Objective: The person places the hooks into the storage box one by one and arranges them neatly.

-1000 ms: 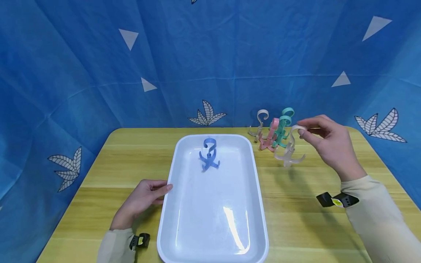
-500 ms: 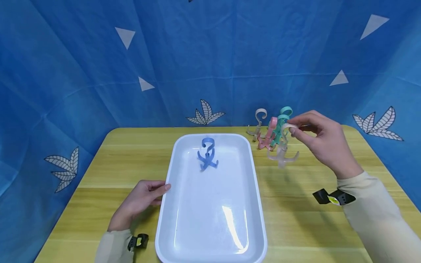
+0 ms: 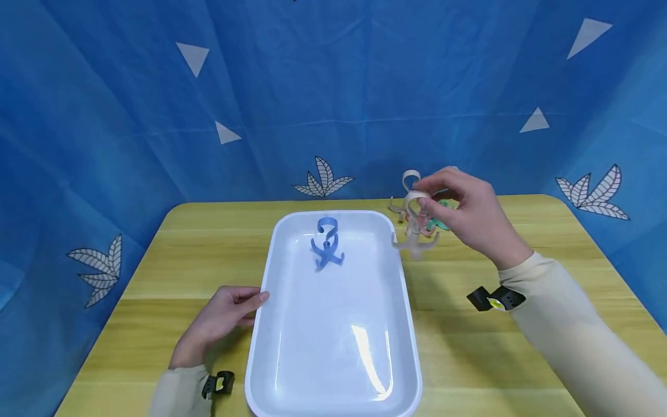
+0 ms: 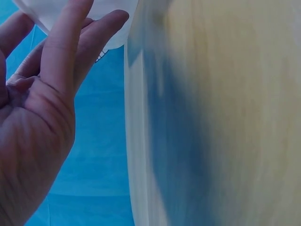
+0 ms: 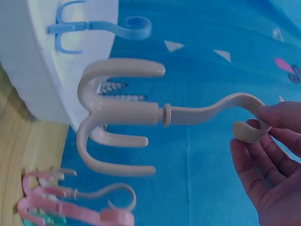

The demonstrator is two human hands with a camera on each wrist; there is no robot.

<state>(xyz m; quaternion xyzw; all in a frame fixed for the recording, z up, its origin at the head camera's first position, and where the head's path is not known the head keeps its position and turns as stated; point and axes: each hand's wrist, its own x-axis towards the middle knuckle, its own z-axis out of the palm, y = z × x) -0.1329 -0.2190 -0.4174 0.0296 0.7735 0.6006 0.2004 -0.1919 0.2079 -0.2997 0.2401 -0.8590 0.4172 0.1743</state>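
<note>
In the head view my right hand (image 3: 471, 217) pinches a beige multi-prong hook (image 3: 414, 234) by the curl at its top. The hook hangs upright in the air by the tray's right rim, its prongs pointing up, as the right wrist view shows close up. My left hand (image 3: 224, 315) holds the left rim of a white tray (image 3: 333, 341), thumb over the edge; its fingers reach the tray's side in the left wrist view. A blue hook (image 3: 327, 246) of the same kind stands inside the tray at its far end.
Behind my right hand stand another beige hook (image 3: 410, 179), a pink hook (image 5: 70, 209) and green hooks (image 3: 442, 215), partly hidden. They are on the wooden table (image 3: 208, 243), right of the tray. A blue curtain (image 3: 333, 87) with leaf prints hangs behind the table.
My right hand has carried the beige hook left, from beside the group of hooks to the tray's right rim. It now covers much of the pink and green hooks. My left hand stays at the rim.
</note>
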